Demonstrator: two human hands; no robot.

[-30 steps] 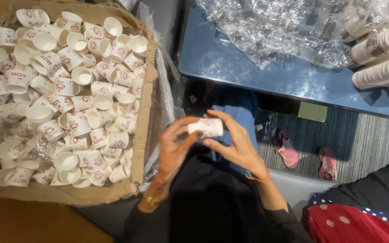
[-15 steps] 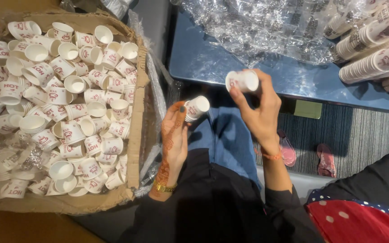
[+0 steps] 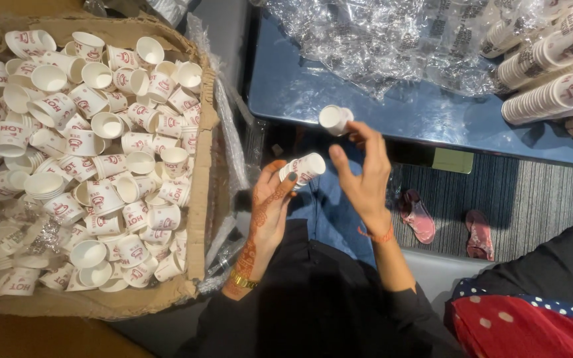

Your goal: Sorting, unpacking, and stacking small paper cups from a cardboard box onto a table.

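My left hand [image 3: 268,211] is shut on a short stack of white paper cups with red print [image 3: 304,169], held on its side over my lap. My right hand [image 3: 365,178] is raised just right of it with the fingers spread and the thumb free. A single white paper cup [image 3: 334,119] is at the tips of those fingers, over the edge of the blue table [image 3: 392,113]; no finger wraps around it. A cardboard box [image 3: 201,199] at my left is heaped with several loose cups of the same kind.
Crumpled clear plastic wrap [image 3: 392,40] covers the back of the table. Long nested rows of cups [image 3: 552,86] lie at its right end. A pair of pink sandals [image 3: 449,225] rests on the striped floor. A red dotted cloth [image 3: 525,325] is at the lower right.
One second ago both hands held a cup stack together. The right hand then pulled a single cup off and lifted it away; now its fingers have spread and the cup is at their tips.
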